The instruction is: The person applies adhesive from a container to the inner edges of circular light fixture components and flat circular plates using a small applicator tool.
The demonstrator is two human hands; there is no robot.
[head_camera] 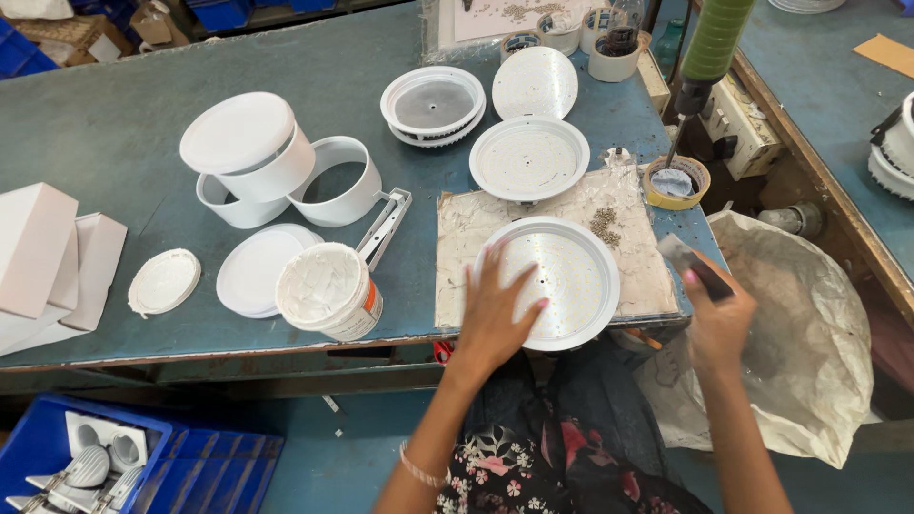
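Round white lamp disc (562, 281) lies flat on the worn mat (457, 247) at the table's near edge, dead ahead; no long axis. Left hand (497, 309) is pressed on it, fingers spread. Right hand (716, 319) is clenched around a dark tool (693, 266), just off the rim. White tub with orange label (330, 290) sits left.

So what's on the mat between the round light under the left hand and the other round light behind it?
In the head view, only bare mat lies directly between the near light and the far light; a small pile of screws sits off to the right.
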